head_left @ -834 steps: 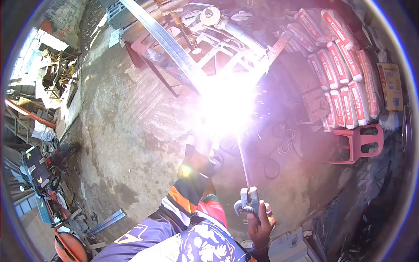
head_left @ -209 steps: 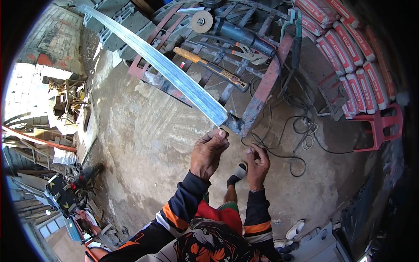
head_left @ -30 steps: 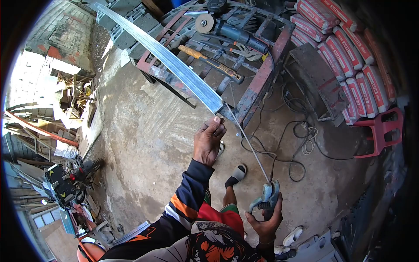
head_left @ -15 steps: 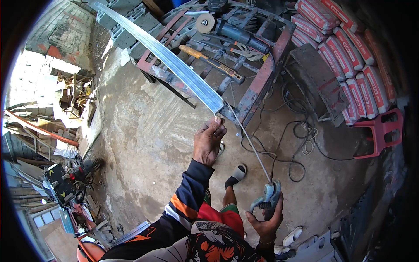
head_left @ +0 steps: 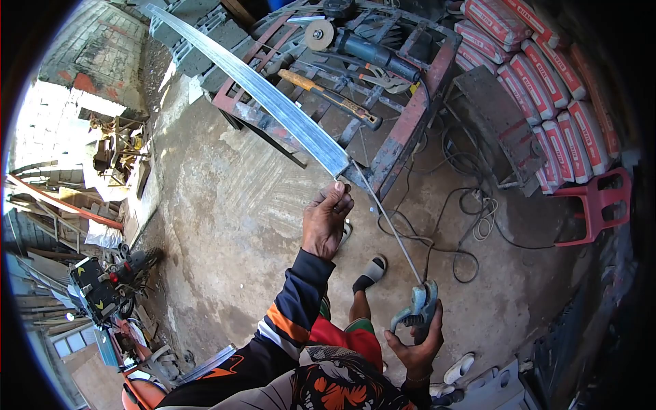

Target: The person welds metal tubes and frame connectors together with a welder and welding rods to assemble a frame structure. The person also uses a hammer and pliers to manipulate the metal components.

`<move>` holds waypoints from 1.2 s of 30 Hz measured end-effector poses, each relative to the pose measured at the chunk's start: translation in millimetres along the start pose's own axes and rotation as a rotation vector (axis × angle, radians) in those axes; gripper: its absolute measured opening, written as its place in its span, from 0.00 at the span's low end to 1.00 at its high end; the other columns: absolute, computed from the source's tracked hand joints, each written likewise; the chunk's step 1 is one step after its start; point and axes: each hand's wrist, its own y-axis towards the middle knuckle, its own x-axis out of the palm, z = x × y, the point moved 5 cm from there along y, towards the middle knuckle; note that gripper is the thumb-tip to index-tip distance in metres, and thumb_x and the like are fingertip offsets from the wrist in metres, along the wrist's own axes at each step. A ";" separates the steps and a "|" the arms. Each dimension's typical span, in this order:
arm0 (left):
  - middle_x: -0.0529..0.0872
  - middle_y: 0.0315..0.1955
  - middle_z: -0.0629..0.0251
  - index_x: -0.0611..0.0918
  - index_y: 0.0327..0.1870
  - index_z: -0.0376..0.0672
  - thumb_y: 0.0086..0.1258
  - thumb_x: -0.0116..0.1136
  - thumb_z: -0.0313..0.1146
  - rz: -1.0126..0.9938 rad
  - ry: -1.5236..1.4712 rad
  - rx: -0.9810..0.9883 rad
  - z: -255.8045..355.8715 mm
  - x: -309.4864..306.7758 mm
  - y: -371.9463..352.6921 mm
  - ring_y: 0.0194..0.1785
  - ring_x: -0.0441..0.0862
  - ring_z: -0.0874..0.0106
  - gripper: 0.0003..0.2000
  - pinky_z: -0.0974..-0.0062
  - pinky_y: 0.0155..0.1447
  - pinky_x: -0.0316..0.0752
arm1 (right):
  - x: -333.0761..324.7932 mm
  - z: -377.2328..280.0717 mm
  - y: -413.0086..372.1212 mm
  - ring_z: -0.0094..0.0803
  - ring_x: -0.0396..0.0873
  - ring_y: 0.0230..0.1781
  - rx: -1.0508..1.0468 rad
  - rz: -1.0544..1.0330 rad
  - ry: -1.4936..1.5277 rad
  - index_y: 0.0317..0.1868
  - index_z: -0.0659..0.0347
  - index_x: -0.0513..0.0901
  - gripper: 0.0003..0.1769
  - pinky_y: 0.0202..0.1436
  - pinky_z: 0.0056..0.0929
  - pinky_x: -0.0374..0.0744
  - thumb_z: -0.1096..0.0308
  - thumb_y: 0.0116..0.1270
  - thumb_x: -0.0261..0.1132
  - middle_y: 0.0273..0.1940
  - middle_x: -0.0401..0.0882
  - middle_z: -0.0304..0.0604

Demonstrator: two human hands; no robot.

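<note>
My right hand (head_left: 420,352) is wrapped around a worn welding electrode holder (head_left: 419,307). A long thin welding rod (head_left: 391,229) juts up from its jaws, its far tip right at the near end of a silver rectangular metal bar (head_left: 273,109). Just below that same bar end is my left hand (head_left: 326,222), thumb and fingers pinched together around something small that I cannot make out. The bar lies across a rusty red metal frame (head_left: 406,147) and runs off to the upper left.
On the frame are a hammer (head_left: 331,99) with an orange-and-black handle, an angle grinder (head_left: 372,55) and pliers (head_left: 386,80). Black cables (head_left: 444,249) coil over the floor. To the right are stacked red-and-white bags (head_left: 540,89) and a red plastic chair (head_left: 601,208). A motorbike (head_left: 113,280) stands left.
</note>
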 end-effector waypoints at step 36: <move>0.86 0.38 0.67 0.83 0.48 0.38 0.69 0.68 0.31 -0.015 -0.004 0.019 0.4 2.1 0.0 0.39 0.81 0.75 0.11 0.73 0.52 0.78 | -8.8 -10.3 3.2 0.30 0.82 0.39 0.038 -0.095 -0.028 0.76 0.67 0.57 0.65 0.34 0.24 0.77 0.58 0.40 0.84 0.49 0.81 0.48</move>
